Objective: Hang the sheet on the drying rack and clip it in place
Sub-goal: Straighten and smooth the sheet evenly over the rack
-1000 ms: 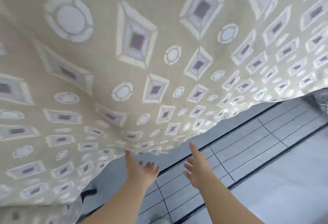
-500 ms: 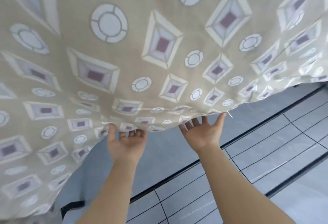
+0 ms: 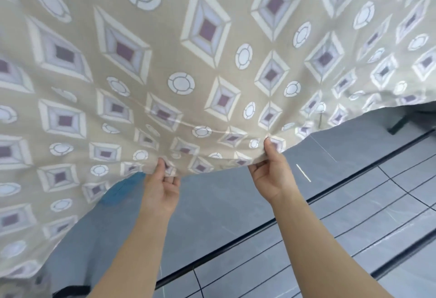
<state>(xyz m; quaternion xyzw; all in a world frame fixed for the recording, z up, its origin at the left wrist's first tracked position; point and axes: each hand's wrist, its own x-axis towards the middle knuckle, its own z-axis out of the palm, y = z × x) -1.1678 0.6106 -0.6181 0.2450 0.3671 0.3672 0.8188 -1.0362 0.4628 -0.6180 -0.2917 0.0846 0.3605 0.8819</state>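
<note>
Sheet (image 3: 212, 62) cloth, beige and printed with diamonds and circles, is spread across the whole upper part of the head view. It slopes down toward the person, and its lower hem (image 3: 212, 168) is lifted above the grey tiled floor (image 3: 354, 227). The drying rack itself is hidden behind the fabric, and no clips are seen, so the clipping is judged not yet begun. The step in hand is taken to be the straightening of the hung sheet by its hem. For this to be done well, the pull should be shared evenly between both hands. The hem should be drawn down and outward until the shallow creases between the grips are flattened. A hard tug on one side should be avoided, since the cloth could be dragged askew or off its support. The hem should also be kept off the floor. Both bare forearms are stretched forward and upward. The left hand (image 3: 160, 187) is clamped on the hem, thumb on the near face and fingers curled beneath. The right hand (image 3: 271, 175), set well apart and slightly higher, pinches the same edge in like manner.
</note>
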